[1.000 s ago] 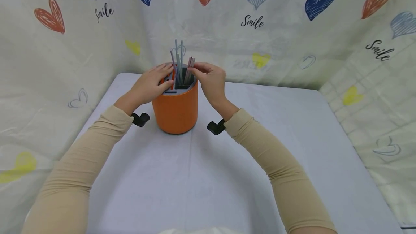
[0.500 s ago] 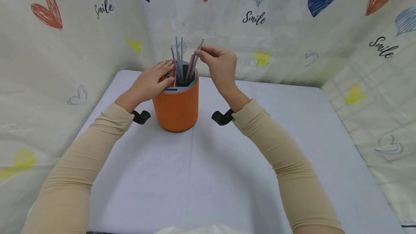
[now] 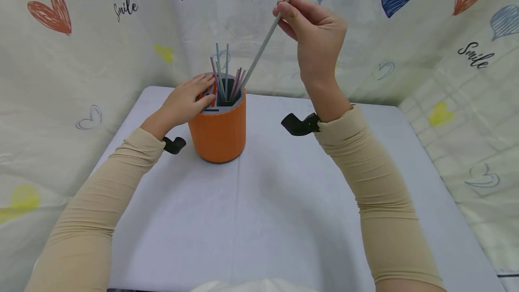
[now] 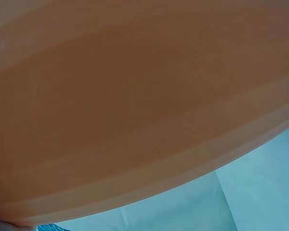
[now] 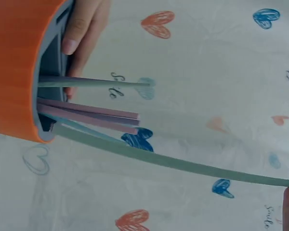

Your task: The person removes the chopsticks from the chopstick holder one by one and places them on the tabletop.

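An orange round holder [image 3: 217, 138] with a grey compartmented top stands on the table. My left hand [image 3: 183, 102] rests on its top left side, fingers spread. My right hand [image 3: 320, 39], raised above and to the right, pinches a long thin pale green strip [image 3: 265, 42] between thumb and fingers. The strip slants down to the holder; in the right wrist view, the green strip [image 5: 183, 165] bends slightly and its lower end is at the rim. Several thin strips stand in the dark compartment, among them pink strips [image 5: 111, 113]. The holder's wall [image 4: 135, 110] fills most of the left wrist view.
A white-covered table [image 3: 243, 220] lies beneath the holder. Behind it hangs a pale curtain [image 3: 259, 21] printed with hearts and "Smile". A black wrist camera [image 3: 298, 124] sticks out from the right sleeve, another [image 3: 174, 145] from the left.
My right hand has risen up and to the right from the holder, drawing the green strip upward out of the bunch. My left hand has stayed on the holder's top.
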`<move>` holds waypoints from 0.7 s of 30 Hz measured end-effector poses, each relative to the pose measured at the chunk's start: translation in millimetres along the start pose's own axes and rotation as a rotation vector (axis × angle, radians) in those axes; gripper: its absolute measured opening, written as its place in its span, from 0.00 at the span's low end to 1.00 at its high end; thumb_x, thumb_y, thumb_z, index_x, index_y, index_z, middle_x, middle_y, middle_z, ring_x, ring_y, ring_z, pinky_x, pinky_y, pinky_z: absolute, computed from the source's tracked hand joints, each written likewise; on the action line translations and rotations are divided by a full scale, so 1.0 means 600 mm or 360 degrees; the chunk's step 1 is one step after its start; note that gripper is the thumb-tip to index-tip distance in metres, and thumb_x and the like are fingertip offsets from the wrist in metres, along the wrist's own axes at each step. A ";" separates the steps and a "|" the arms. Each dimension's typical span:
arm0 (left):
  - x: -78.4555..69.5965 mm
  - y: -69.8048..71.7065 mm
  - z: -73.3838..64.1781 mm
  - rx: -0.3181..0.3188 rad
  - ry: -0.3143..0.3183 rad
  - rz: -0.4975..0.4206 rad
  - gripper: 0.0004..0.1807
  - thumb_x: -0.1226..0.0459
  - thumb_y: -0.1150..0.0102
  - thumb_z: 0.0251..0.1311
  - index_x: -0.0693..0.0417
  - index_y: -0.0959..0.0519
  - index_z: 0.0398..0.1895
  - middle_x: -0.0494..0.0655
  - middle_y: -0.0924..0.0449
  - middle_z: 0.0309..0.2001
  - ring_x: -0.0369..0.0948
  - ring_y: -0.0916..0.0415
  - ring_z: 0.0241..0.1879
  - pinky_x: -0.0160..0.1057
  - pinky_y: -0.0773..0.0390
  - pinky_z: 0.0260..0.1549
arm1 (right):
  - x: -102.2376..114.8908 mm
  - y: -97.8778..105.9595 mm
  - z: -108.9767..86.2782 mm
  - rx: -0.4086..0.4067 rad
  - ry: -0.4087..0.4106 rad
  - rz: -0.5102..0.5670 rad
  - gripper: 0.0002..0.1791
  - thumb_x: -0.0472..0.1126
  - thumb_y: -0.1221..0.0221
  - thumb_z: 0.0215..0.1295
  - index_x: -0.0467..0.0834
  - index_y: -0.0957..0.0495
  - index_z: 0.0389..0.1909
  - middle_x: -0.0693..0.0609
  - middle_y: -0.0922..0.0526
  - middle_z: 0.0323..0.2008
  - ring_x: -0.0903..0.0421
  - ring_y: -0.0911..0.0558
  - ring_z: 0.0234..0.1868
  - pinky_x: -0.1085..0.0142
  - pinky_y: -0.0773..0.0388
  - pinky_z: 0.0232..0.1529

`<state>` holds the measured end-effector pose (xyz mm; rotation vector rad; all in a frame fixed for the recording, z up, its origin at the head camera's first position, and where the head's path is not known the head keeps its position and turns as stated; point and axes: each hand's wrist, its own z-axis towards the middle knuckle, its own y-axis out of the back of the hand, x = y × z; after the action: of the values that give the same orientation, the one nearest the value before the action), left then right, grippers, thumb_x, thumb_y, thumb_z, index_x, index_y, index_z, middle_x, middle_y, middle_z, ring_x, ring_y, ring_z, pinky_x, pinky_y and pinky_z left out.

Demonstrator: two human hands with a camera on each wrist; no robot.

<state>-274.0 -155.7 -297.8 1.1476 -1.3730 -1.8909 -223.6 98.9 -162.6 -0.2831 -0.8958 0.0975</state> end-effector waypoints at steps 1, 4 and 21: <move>0.001 0.000 0.001 0.0000 -0.0004 0.0004 0.34 0.47 0.65 0.69 0.54 0.50 0.72 0.49 0.56 0.74 0.48 0.62 0.73 0.49 0.59 0.71 | 0.006 0.003 0.002 -0.0018 0.0009 0.0026 0.11 0.29 0.37 0.52 0.28 0.18 0.37 0.45 0.15 0.28 0.53 0.15 0.34 0.64 0.19 0.45; 0.002 0.001 0.003 0.0008 -0.0026 0.0026 0.33 0.48 0.66 0.70 0.55 0.51 0.72 0.49 0.56 0.74 0.48 0.62 0.73 0.48 0.60 0.72 | 0.020 0.017 0.010 -0.0050 0.0044 0.0044 0.11 0.28 0.36 0.51 0.29 0.18 0.36 0.43 0.15 0.28 0.51 0.15 0.34 0.64 0.19 0.44; 0.005 0.003 0.002 0.0015 -0.0045 0.0041 0.34 0.48 0.68 0.70 0.56 0.51 0.72 0.50 0.57 0.74 0.48 0.62 0.73 0.49 0.60 0.71 | -0.107 0.123 0.005 -0.0080 -0.0671 -0.0112 0.15 0.36 0.28 0.41 0.34 0.15 0.32 0.45 0.15 0.26 0.52 0.15 0.30 0.64 0.17 0.40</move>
<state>-276.7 -158.4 -296.9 1.1066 -1.4066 -1.8911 -263.2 157.3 -230.2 -0.2821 -1.3270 0.0703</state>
